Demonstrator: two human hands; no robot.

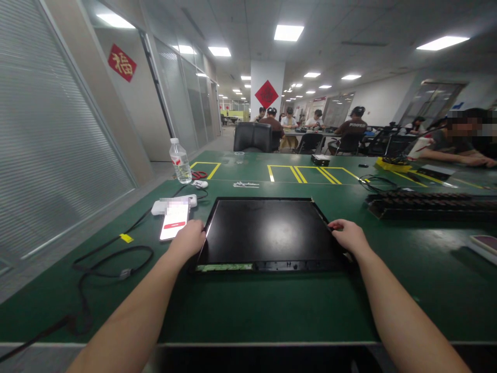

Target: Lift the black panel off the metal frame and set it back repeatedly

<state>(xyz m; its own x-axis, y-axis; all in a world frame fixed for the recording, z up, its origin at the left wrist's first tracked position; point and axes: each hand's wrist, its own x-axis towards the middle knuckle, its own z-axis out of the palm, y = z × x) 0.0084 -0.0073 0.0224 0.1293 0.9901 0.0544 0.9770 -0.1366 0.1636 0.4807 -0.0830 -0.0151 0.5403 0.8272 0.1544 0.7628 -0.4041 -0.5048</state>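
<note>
The flat black glossy rectangular panel (267, 230) lies in the middle of the frame on the green matte table (272, 305), near its front edge. The left hand (189, 239) has its fingers curled narrow over the panel's left rim. The right hand (349, 235) rests at the right rim with its fingers drawn together around a small red item (333, 226); whether they pinch it I cannot tell.

Even pressure on both rims would likely keep the panel flat, with the fingers off its face. That face mirrors the ceiling lights, and a pale green strip runs along its near edge. A white smartphone (174, 221) lies just left of the left hand.
</note>
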